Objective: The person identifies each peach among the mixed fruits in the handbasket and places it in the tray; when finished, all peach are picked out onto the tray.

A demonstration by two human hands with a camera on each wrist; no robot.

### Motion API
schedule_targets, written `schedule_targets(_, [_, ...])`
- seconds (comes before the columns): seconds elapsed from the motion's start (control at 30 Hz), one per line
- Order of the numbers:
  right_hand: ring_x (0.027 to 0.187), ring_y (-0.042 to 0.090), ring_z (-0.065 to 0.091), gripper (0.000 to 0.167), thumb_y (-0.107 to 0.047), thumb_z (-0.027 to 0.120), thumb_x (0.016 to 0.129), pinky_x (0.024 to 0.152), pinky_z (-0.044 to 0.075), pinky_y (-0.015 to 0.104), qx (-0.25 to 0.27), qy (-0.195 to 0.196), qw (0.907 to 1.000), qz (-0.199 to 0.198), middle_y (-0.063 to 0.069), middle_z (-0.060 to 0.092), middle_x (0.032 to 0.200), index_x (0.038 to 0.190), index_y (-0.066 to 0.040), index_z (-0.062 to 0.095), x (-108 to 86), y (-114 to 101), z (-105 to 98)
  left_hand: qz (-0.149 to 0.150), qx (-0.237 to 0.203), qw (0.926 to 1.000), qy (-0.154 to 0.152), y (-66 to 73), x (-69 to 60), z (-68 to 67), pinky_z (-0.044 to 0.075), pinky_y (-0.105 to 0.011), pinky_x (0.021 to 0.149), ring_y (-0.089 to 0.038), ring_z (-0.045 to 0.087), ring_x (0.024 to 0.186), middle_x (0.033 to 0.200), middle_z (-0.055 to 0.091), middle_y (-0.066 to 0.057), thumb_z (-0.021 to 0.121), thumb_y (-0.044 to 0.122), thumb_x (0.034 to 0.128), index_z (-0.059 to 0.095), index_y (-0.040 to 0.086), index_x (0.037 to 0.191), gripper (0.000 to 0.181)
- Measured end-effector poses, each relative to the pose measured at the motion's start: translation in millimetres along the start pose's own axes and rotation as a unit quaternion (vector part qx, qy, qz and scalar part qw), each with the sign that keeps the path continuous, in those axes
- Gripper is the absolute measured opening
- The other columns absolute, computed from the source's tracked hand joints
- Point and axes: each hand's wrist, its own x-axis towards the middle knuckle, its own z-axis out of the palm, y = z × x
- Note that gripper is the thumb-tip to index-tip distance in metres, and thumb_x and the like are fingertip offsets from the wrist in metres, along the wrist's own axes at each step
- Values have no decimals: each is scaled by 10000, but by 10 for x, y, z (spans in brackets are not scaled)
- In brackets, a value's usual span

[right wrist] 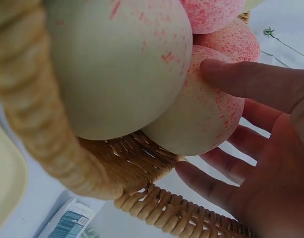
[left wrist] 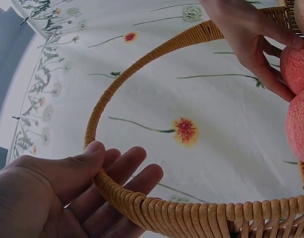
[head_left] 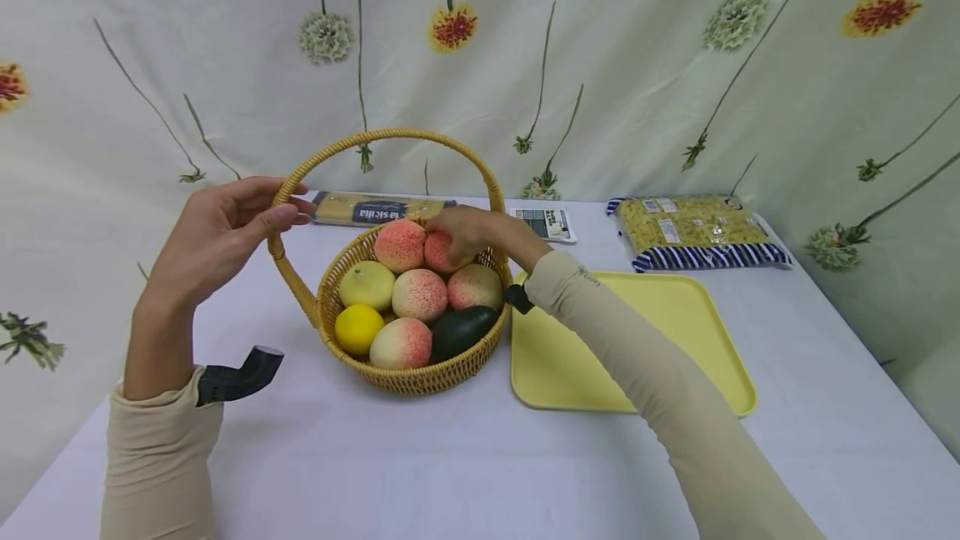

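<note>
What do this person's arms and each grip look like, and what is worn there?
The left sleeve is long and beige, wrinkled towards the cuff, where a bent black piece sits. The right sleeve is also beige, with a small, unreadable marking near the cuff; a black part shows there. Left grip and right grip are gloveless.
</note>
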Motion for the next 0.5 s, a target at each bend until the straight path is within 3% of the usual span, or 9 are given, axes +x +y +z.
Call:
schedule_targets(0.23, [1026, 192, 501, 479, -111, 641, 861, 812, 441, 299, -42, 36, 9999, 94, 89, 533, 1226, 1319, -84, 502, -13, -5, 18, -17, 33, 10000, -30, -1, 6, -2, 512, -133, 677, 13, 666, 880, 966, 710, 145, 594, 164, 953, 589, 24, 1265, 342])
schedule_targets(0.5, [1010, 189, 500, 467, -88, 634, 858, 823, 448, 296, 47, 60, 9998, 168, 78, 548, 1211, 1306, -73, 505, -37, -17, 15, 15, 52, 10000, -36, -5, -5, -2, 516, -129, 685, 6, 667, 886, 963, 707, 148, 590, 167, 956, 586, 17, 1266, 345])
